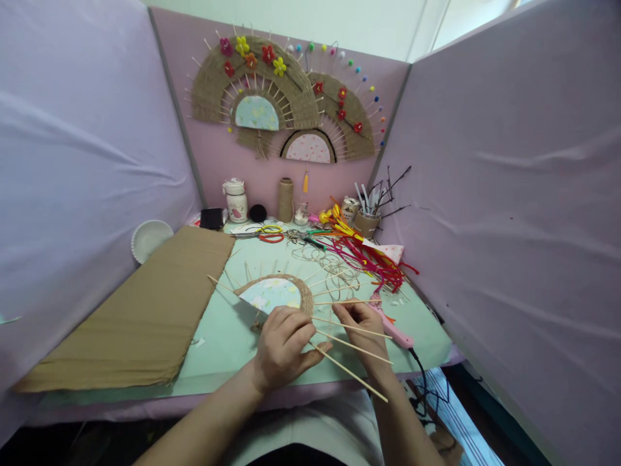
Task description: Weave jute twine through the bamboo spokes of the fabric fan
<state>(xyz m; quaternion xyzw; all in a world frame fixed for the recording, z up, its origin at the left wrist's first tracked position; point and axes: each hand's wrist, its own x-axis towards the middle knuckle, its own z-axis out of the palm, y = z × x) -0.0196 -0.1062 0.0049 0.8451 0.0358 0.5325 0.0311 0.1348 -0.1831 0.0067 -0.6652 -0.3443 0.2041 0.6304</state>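
Curling over the lower right edge of a half-round fan with a pale-blue floral centre [274, 294], the left hand [286, 343] is gripping it near the front of the pale-green worktop [228, 362]. Beside the thin pale wooden sticks [348, 371], the right hand [359, 323] is pressing its thumb and forefinger tips together; whether they are pinching a strand is not showing clearly. A narrow brown twine band [306, 294] is already hugging the centre's curved rim, while the sticks are radiating bare beyond it, so the winding is apparently standing at an early stage, with most stick length remaining uncovered. Farther out, a pink handheld tool with a black cord [396, 333] is lying to the right, and loose beige twine loops [339, 268] are sprawling behind.
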